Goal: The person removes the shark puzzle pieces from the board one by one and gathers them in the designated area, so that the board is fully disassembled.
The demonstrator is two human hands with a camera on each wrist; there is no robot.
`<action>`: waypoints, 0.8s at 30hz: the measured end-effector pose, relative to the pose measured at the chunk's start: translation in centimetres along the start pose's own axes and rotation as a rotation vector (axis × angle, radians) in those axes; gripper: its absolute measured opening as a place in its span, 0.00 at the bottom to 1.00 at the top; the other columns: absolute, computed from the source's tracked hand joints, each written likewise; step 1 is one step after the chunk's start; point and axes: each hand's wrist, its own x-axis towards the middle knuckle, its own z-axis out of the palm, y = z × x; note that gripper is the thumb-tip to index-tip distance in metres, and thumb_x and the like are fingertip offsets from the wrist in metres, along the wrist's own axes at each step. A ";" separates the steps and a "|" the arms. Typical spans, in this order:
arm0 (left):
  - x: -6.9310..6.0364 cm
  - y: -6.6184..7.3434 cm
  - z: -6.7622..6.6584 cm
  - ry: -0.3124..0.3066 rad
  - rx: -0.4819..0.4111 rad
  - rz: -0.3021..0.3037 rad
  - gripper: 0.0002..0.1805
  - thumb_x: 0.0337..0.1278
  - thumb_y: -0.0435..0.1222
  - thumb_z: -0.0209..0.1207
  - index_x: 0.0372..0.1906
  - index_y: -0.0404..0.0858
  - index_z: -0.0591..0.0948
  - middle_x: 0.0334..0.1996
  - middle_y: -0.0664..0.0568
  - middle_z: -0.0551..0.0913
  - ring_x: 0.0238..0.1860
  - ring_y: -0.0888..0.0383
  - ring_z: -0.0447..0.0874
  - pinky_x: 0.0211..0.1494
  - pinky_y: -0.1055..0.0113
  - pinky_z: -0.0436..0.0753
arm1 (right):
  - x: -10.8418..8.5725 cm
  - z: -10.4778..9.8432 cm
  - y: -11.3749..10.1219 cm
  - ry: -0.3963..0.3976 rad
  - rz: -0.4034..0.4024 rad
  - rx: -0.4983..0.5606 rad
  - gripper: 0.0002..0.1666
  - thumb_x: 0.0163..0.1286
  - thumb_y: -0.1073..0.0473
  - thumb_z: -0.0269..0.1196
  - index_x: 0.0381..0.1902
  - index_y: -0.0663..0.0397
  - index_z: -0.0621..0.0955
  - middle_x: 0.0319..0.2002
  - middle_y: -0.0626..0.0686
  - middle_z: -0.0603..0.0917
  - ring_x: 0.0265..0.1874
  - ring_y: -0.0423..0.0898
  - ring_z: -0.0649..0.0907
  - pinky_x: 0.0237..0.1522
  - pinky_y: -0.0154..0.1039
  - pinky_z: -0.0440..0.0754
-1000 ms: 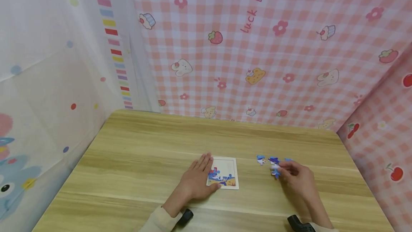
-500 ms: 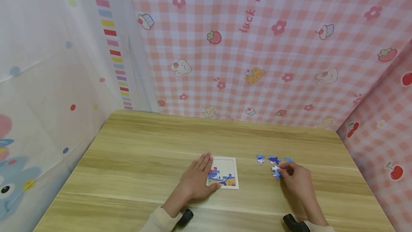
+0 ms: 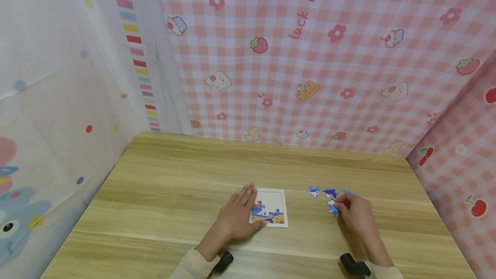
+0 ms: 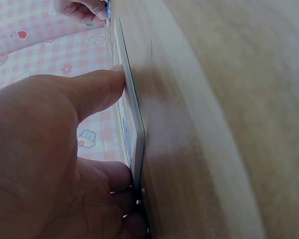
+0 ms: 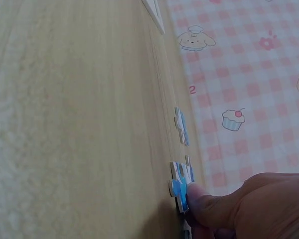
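Wood-grain table (image 3: 174, 162), head view: the left hand (image 3: 237, 219) lay flat with straight fingers over the left side of the board (image 3: 286, 210), gripping nothing. Fitted pieces (image 3: 269, 215) filled the board's near part; its far part was bare. Well to the board's right, the right hand (image 3: 354, 212) pinched a piece (image 3: 331, 208) by its right edge, and loose pieces (image 3: 330, 192) lay just beyond. Checked cloth (image 3: 271, 68) hung behind.

Left wrist view: the left thumb rested over the board's near edge. Seen edge-on, the board appeared thin and stiff; it was probably light enough to slide unless pressed down, best at the border.

Right wrist view: the thumb lay against the piece, leaving its knobs and one flank exposed; contact with the table could not be told. Thin, flat and apparently rigid, the piece would likely handle as light and slightly slick, its narrow knobs being the fragile parts. Opposite edges of the broad body, rather than a knob, seemed the better hold.
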 end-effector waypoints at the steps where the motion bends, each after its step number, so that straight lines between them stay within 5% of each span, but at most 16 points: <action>1: 0.0 0.0 0.0 0.001 0.001 0.000 0.51 0.69 0.62 0.53 0.82 0.35 0.51 0.85 0.45 0.44 0.85 0.49 0.42 0.86 0.50 0.51 | 0.0 0.0 0.0 -0.002 -0.002 -0.001 0.03 0.67 0.66 0.68 0.33 0.61 0.86 0.25 0.50 0.85 0.26 0.42 0.77 0.28 0.31 0.71; 11: 0.0 0.0 0.1 0.010 -0.005 -0.002 0.51 0.68 0.62 0.54 0.82 0.35 0.52 0.85 0.46 0.45 0.85 0.49 0.43 0.86 0.50 0.52 | -0.1 -0.2 -0.3 0.007 0.003 0.021 0.04 0.67 0.65 0.69 0.35 0.62 0.86 0.27 0.52 0.86 0.27 0.41 0.78 0.27 0.30 0.73; 17: 0.1 -0.1 0.1 0.011 -0.014 -0.005 0.51 0.68 0.62 0.55 0.82 0.36 0.52 0.85 0.46 0.45 0.85 0.49 0.43 0.86 0.51 0.51 | -0.3 -0.5 -1.3 0.074 -0.099 0.013 0.06 0.67 0.64 0.71 0.39 0.62 0.87 0.32 0.53 0.88 0.31 0.44 0.82 0.31 0.31 0.79; 24: 0.1 -0.3 0.1 0.034 -0.058 -0.006 0.52 0.65 0.61 0.58 0.82 0.35 0.53 0.84 0.46 0.46 0.85 0.49 0.44 0.86 0.50 0.52 | -0.4 0.6 -3.1 0.041 -0.204 0.079 0.07 0.66 0.67 0.70 0.42 0.62 0.87 0.34 0.53 0.89 0.35 0.47 0.86 0.34 0.35 0.86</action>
